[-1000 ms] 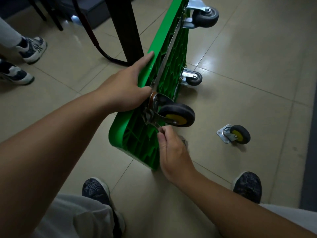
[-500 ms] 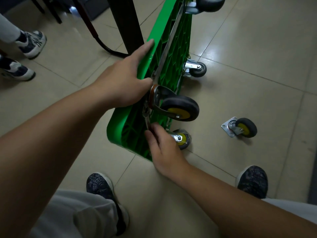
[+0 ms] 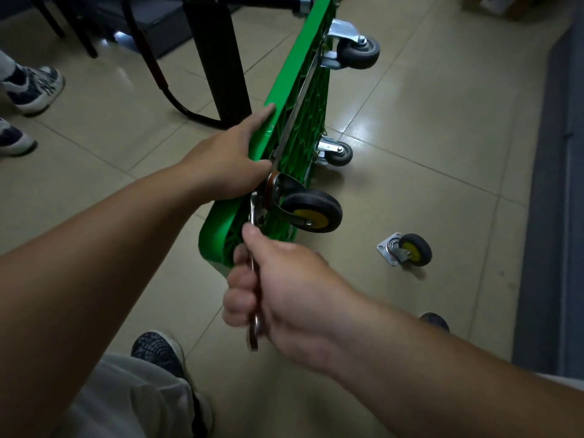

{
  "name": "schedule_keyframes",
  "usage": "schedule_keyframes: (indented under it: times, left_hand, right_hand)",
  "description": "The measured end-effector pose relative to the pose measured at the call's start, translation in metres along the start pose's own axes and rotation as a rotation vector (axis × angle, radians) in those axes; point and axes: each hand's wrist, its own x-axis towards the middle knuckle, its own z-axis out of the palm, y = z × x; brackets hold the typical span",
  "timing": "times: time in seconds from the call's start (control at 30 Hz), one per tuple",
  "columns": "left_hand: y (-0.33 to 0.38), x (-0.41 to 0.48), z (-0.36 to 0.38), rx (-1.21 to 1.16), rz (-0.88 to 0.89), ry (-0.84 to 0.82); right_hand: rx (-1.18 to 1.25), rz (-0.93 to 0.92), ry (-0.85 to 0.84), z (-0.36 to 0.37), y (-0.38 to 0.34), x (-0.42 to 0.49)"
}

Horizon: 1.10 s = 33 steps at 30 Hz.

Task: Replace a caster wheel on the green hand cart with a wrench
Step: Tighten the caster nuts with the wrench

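The right hand (image 3: 294, 279) has drawn back toward the camera from the caster plate and now grips a wrench (image 3: 254, 336), fingers curled round its shank, the tool's head up at the base of the mounted caster wheel (image 3: 311, 211). At upper left, a bystander's sneakers (image 3: 34, 86) stand near a black table leg (image 3: 221, 58). At centre, the left hand (image 3: 227, 165) clasps the rim of the green hand cart (image 3: 300, 77), which is tipped on its side on the tiled floor, forefinger laid along the edge. Right of centre, a loose caster (image 3: 407, 249) lies on the floor, apart from the cart.
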Motion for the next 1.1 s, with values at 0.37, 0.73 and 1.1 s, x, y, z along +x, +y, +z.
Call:
schedule_keyframes:
  times: [0.37, 0.73, 1.1]
  left_hand:
    - [0.001, 0.000, 0.000, 0.006, -0.009, -0.010]
    - [0.000, 0.001, 0.002, -0.008, -0.018, 0.002]
    - [0.002, 0.000, 0.004, 0.020, -0.037, 0.024]
  right_hand:
    - [-0.787, -0.386, 0.363, -0.083, 0.081, 0.066]
    - [-0.607, -0.462, 0.254, -0.063, 0.084, 0.088]
    - [-0.390, -0.209, 0.110, -0.041, 0.076, 0.076]
